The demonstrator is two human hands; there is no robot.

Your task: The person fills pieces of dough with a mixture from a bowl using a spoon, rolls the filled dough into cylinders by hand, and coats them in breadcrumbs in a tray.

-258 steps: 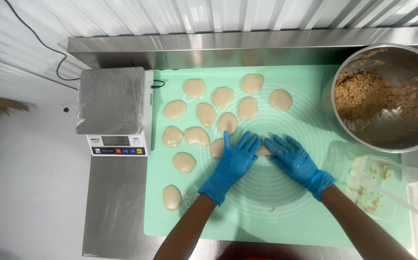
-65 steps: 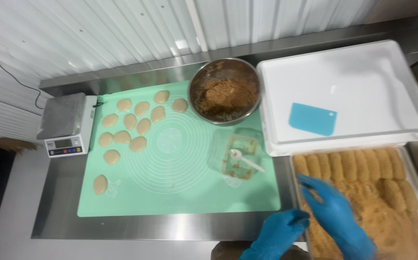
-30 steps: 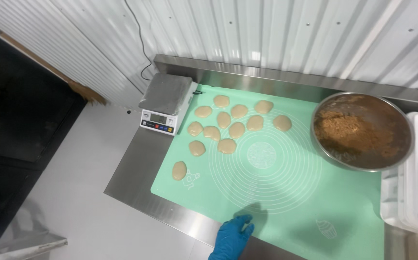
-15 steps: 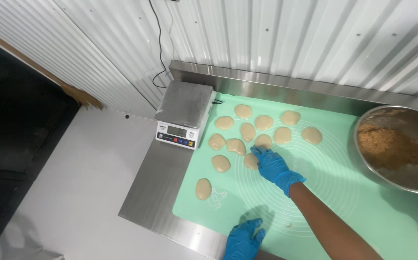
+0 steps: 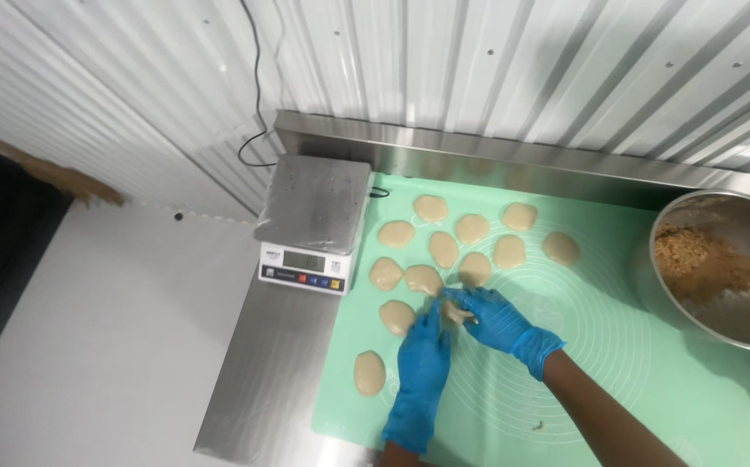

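Both blue-gloved hands meet on one pale flattened dough piece (image 5: 454, 311) on the mint-green silicone mat (image 5: 651, 380), just below the cluster of other dough rounds (image 5: 472, 228). Left hand (image 5: 422, 363) fingers together along its left edge, right hand (image 5: 494, 317) fingertips pinching it from the right. Grey digital scale (image 5: 312, 220) left of mat, steel bowl of brown crumbly filling (image 5: 721, 268) at right.

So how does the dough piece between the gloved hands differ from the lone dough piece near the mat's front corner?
The dough piece between the hands is pinched by the left hand and right hand and mostly hidden; the lone dough piece lies untouched and fully visible. The held one sits beside the cluster; the lone one lies apart. Both are pale tan, on the green mat.
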